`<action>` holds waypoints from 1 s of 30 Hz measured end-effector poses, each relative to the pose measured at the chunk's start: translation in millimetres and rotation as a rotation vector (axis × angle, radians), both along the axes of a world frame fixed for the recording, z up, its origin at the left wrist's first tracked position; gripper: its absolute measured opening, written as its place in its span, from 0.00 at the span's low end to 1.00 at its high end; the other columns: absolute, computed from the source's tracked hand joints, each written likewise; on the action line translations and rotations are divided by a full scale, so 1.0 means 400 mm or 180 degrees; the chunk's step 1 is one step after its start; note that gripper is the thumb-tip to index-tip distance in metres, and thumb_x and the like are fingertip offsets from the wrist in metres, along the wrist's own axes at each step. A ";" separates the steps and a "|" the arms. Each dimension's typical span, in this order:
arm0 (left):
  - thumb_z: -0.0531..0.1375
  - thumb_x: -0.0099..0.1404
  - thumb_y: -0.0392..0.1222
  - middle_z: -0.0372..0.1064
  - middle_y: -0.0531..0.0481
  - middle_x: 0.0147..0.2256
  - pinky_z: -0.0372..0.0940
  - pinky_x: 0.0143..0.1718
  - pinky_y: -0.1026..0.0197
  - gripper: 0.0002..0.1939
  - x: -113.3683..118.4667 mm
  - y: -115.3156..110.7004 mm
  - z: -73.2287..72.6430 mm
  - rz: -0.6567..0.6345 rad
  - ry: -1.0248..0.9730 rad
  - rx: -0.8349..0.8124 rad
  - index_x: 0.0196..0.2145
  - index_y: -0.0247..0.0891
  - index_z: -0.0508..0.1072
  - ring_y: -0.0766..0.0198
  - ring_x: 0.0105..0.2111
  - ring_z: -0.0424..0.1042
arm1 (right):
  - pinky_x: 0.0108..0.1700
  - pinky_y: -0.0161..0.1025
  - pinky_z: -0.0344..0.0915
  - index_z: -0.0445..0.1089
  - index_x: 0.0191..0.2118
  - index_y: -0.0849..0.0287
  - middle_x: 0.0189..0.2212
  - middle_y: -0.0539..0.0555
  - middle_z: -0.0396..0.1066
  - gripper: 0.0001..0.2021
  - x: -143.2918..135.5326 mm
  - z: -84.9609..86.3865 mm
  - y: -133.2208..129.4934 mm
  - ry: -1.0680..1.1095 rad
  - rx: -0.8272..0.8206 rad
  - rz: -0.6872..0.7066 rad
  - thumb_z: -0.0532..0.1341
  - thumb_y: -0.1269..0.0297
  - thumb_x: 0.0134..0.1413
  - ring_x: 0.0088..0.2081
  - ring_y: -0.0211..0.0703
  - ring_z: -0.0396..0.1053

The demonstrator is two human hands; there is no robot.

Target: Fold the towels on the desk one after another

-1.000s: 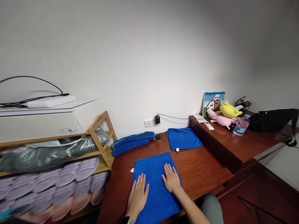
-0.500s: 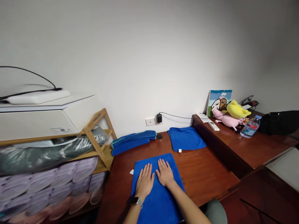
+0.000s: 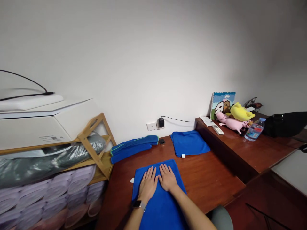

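Both palms down, side by side! The left hand (image 3: 148, 185) and the right hand (image 3: 168, 180) lie flat on a smooth blue rectangular cloth (image 3: 164, 207), spread on the glossy reddish-brown wooden bench (image 3: 208, 179) right in front of the wearer. The grip, on both sides: fingers laid out straight, thumbs almost meeting, nothing pinched.

So where's the danger? Slippage, first of all: that polished wood looks slick, and a shove with uneven weight could skate the whole cloth sideways or swing it crooked. Push the palms toward each other and the fabric between them could well ruck up into a ridge. Watch the near end, too! It runs out of view beneath the forearms, so I cannot tell whether it hangs over the edge; if it does, a dragging arm might pull it down.

On the left wrist, a dark-faced watch with a silver band (image 3: 137, 204) sits close to the fabric, and a low wrist could catch it. Past the far edge, a folded blue cloth with a small white tag (image 3: 190, 142) lies near; a long forward push could bump it out of its neat square.
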State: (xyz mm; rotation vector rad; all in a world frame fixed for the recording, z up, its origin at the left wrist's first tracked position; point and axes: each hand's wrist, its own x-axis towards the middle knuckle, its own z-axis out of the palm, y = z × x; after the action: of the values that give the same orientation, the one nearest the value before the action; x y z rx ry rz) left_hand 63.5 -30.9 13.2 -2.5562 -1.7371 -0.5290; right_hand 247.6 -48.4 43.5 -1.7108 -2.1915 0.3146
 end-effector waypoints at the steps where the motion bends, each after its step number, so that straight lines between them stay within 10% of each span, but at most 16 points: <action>1: 0.44 0.77 0.53 0.59 0.42 0.72 0.52 0.74 0.41 0.32 -0.009 0.011 -0.002 0.0098 0.0026 -0.0085 0.71 0.39 0.63 0.51 0.73 0.58 | 0.77 0.52 0.41 0.50 0.77 0.59 0.76 0.57 0.48 0.31 -0.001 -0.001 0.008 -0.0007 -0.0053 0.0023 0.42 0.51 0.77 0.77 0.48 0.43; 10: 0.43 0.74 0.53 0.58 0.37 0.72 0.51 0.73 0.41 0.37 -0.173 -0.077 0.018 0.0963 0.0444 -0.0209 0.71 0.30 0.62 0.47 0.72 0.59 | 0.76 0.53 0.39 0.55 0.76 0.56 0.77 0.56 0.48 0.29 0.111 0.075 0.024 -0.0161 -0.0393 -0.0555 0.45 0.57 0.76 0.77 0.52 0.43; 18: 0.43 0.75 0.52 0.80 0.31 0.44 0.61 0.62 0.39 0.31 -0.251 -0.259 0.120 0.1361 0.0951 0.0457 0.47 0.31 0.82 0.41 0.48 0.75 | 0.51 0.41 0.68 0.79 0.48 0.55 0.47 0.62 0.81 0.22 0.282 0.041 -0.357 0.0286 -0.0143 -0.2087 0.47 0.58 0.73 0.50 0.52 0.78; 23: 0.45 0.74 0.47 0.76 0.34 0.54 0.65 0.59 0.46 0.27 -0.204 -0.171 0.158 0.0873 0.0211 0.0043 0.56 0.35 0.78 0.44 0.56 0.72 | 0.38 0.42 0.70 0.79 0.35 0.51 0.36 0.61 0.83 0.25 0.302 -0.006 -0.520 0.0896 -0.0931 -0.2368 0.49 0.45 0.71 0.41 0.56 0.82; 30: 0.48 0.73 0.47 0.73 0.37 0.62 0.62 0.63 0.49 0.27 -0.052 0.023 0.145 0.0512 0.0020 -0.0460 0.64 0.38 0.72 0.49 0.62 0.71 | 0.38 0.40 0.71 0.76 0.32 0.49 0.33 0.57 0.83 0.22 0.243 -0.029 -0.534 0.1598 -0.0781 -0.2211 0.54 0.41 0.66 0.39 0.54 0.83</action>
State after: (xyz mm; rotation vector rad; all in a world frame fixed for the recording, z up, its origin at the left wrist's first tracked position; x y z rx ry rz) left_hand 42.7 -21.8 71.1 -2.4729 -2.0267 -0.4029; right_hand 344.8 -262.0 32.0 -2.1058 -1.1619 0.7413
